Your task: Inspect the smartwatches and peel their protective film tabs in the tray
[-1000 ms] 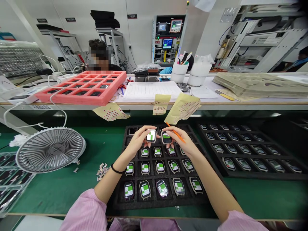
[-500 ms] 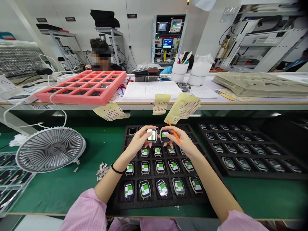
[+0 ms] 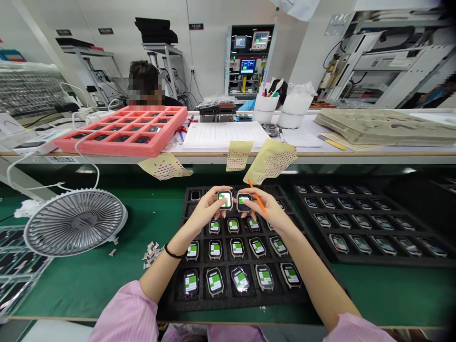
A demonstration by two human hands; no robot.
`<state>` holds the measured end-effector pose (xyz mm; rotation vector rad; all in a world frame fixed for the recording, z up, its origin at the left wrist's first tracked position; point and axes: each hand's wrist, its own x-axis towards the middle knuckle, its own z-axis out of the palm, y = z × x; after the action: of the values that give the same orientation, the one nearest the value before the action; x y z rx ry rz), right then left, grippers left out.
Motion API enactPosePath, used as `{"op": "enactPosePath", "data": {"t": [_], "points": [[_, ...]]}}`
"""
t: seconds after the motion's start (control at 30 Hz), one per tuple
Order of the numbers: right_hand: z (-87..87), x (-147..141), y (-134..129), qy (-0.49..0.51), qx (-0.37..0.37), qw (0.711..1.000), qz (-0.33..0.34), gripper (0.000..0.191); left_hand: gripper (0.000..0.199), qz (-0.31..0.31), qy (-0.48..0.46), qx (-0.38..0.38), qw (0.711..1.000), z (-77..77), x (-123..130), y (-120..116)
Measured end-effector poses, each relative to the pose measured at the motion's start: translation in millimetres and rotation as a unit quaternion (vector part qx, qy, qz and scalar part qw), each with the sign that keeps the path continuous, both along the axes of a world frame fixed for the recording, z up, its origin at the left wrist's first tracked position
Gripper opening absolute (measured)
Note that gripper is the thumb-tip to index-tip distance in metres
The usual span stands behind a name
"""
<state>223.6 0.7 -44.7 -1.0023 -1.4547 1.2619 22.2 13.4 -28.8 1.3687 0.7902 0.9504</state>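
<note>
My left hand [image 3: 211, 204] holds a lit smartwatch [image 3: 224, 200] upright, its thumb on the white and green screen. Just beside it, my right hand [image 3: 265, 205] grips a second smartwatch [image 3: 244, 202] with a darker screen, fingers around its edge. An orange stick [image 3: 259, 199] is also tucked in the right hand's fingers. Both watches are above a black foam tray [image 3: 226, 302], and they do not touch each other. Rows of watches with green and white screens, such as one watch [image 3: 214, 280], lie in the tray's compartments.
A second black tray of watches [image 3: 359, 219] lies at the right. At the left are a grey fan [image 3: 74, 222] and small scraps [image 3: 152, 251]. A pink foam tray [image 3: 156, 147], papers and dotted yellow sheets [image 3: 272, 161] occupy the shelf. A person [image 3: 145, 83] sits beyond.
The left watch's screen shows a different white and green pattern, and the right one looks darker. My hands have hardly moved. The person beyond the shelf has lowered their head.
</note>
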Motion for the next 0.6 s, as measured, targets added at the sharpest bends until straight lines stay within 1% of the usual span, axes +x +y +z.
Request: {"op": "enactPosePath", "data": {"t": [0.27,0.43,0.6], "points": [[-5.3,1.9,0.7,-0.016,-0.001,1.000,0.007,0.037,0.046,-0.002,0.004,0.010,1.000,2.6,-0.2,-2.4],[-2.3,1.4,0.5,-0.016,-0.005,1.000,-0.007,0.033,0.041,0.011,0.004,0.004,1.000,4.6,-0.3,-3.0],[1.2,-0.5,-1.4,-0.014,-0.009,1.000,-0.022,0.028,0.036,0.010,0.001,-0.006,1.000,5.7,0.2,-3.3]]}}
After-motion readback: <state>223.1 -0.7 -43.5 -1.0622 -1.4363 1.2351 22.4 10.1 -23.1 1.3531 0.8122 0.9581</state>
